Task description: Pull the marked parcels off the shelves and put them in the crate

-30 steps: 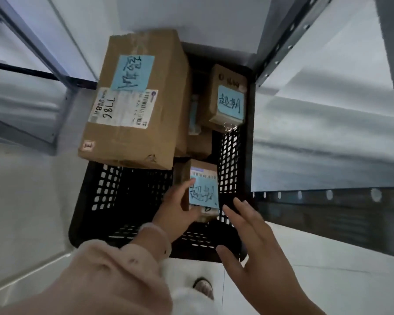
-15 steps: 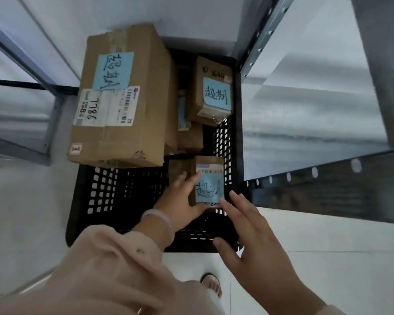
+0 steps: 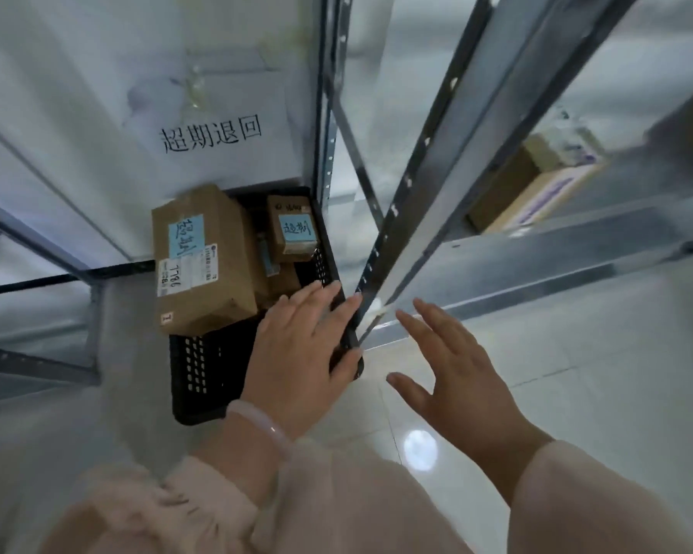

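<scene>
A black slotted crate (image 3: 201,373) stands on the floor against the wall. A large cardboard parcel (image 3: 213,285) with a blue note lies across its left side. A small parcel (image 3: 293,229) with a blue note sits at the crate's far right corner, with other small boxes between them. My left hand (image 3: 297,353) hovers above the crate's near right part with straight fingers, holding nothing and hiding what lies beneath. My right hand (image 3: 453,373) is spread open over the floor, right of the crate.
A metal shelf upright (image 3: 413,205) rises just right of the crate. On a shelf at the upper right lies a blurred cardboard box (image 3: 537,185). A paper sign with black characters (image 3: 213,133) hangs on the wall. More shelving frame (image 3: 37,365) stands at left.
My left hand let go of the small blue-noted parcel in the crate and rose, fingers straight. The view lifted up and back; the sign and the right shelves came into sight.
</scene>
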Motion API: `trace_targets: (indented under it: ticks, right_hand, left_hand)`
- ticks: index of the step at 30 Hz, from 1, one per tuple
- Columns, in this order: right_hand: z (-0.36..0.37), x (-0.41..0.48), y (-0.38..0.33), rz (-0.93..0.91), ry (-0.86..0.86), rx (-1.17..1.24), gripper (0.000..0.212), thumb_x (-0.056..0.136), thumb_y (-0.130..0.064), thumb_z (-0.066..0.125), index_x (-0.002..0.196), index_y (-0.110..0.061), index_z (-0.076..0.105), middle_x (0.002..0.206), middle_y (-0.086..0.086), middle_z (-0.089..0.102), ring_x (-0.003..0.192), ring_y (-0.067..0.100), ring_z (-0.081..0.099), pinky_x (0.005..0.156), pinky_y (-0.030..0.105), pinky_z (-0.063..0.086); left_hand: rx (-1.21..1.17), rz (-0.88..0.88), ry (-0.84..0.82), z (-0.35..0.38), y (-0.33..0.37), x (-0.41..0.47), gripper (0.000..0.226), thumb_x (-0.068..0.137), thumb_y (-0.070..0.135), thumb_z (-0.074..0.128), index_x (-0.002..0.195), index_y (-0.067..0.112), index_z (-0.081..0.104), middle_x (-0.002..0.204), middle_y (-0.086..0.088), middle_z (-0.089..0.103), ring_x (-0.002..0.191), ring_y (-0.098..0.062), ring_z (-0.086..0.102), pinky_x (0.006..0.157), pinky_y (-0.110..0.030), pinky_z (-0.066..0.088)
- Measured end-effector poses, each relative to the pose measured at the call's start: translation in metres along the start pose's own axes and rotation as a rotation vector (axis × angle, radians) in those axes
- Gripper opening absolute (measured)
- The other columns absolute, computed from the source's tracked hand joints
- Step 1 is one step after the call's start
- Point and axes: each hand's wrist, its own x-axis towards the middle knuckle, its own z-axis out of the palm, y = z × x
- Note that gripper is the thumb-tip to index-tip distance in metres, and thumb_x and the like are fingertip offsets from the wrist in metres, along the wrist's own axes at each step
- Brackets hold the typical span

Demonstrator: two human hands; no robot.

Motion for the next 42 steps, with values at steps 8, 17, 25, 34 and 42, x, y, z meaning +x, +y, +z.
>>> trace_targets:
  ticks: [8,17,25,34,42]
  right_hand:
    - [-0.130,-0.073,0.041,0.210,0.259,-0.084,0.075,0.082,-0.063,0.050,0.148,-0.031,0.032,0.156,-0.003,0.031,0.143,0.017,0.026,0.114,0.034,0.017]
    - [-0.256,-0.148,0.161,0.332,0.481,-0.111,0.077,0.082,-0.061,0.051,0.149,-0.029,0.032,0.155,-0.001,0.031,0.144,0.018,0.026,0.116,0.046,0.027]
    - [-0.343,-0.201,0.287,0.382,0.475,-0.175,0.081,0.081,-0.071,0.037,0.151,-0.037,0.014,0.159,-0.009,0.016,0.147,0.010,0.008,0.120,0.031,0.004]
    - [-0.365,-0.180,0.394,0.417,0.453,-0.127,0.081,0.084,-0.069,0.040,0.139,-0.053,-0.017,0.160,-0.015,0.002,0.140,-0.003,-0.010,0.113,0.021,-0.007]
    - [-0.393,-0.078,0.472,0.364,0.405,-0.076,0.079,0.088,-0.063,0.047,0.149,-0.045,0.000,0.160,-0.015,0.003,0.146,0.005,-0.001,0.114,0.022,-0.004]
  left_hand:
    - [-0.008,0.336,0.022,-0.051,0.151,0.027,0.060,0.085,0.043,0.058,0.141,0.025,0.047,0.145,-0.003,0.049,0.134,-0.023,0.044,0.110,-0.041,0.035]
    - [-0.044,0.472,0.121,-0.046,0.335,0.115,0.060,0.082,0.040,0.061,0.139,0.024,0.050,0.143,-0.005,0.050,0.132,-0.029,0.046,0.106,-0.048,0.040]
    - [-0.128,0.451,0.129,0.014,0.486,0.170,0.062,0.081,0.043,0.065,0.139,0.029,0.048,0.145,-0.002,0.048,0.133,-0.025,0.044,0.103,-0.044,0.042]
    - [-0.153,0.362,0.055,0.081,0.543,0.239,0.064,0.087,0.052,0.055,0.146,0.039,0.033,0.154,0.007,0.032,0.141,-0.018,0.030,0.111,-0.040,0.034]
    - [-0.148,0.289,0.056,0.126,0.554,0.351,0.063,0.086,0.054,0.054,0.144,0.038,0.035,0.152,0.005,0.035,0.138,-0.018,0.033,0.109,-0.038,0.037]
